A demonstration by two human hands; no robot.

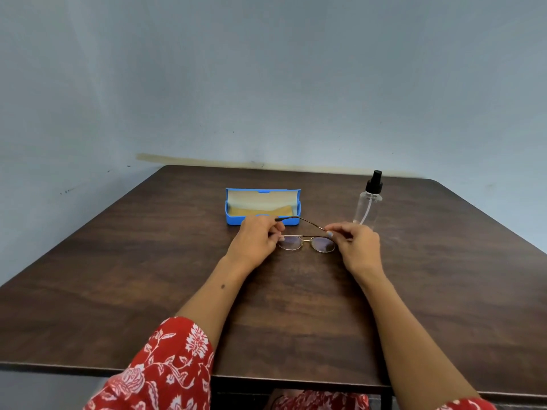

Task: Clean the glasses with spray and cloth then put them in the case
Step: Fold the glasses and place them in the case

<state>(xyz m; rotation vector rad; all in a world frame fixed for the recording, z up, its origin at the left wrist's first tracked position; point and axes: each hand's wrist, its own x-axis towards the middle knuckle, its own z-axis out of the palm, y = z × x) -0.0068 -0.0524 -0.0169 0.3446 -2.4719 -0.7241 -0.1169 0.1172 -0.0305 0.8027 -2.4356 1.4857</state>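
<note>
With my left hand (pixel 256 239) and right hand (pixel 356 244) pinching the glasses (pixel 306 243) just before the open case (pixel 262 206), I judge I'm folding the temples; next, lower them inside.

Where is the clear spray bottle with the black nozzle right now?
In the head view, the clear spray bottle stands upright on the dark wooden table, right of the open blue case, just beyond the right hand.

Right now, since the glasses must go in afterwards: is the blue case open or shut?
Open. The blue case has its lid raised toward the wall, showing the pale lining and a tan cloth lying inside.
</note>
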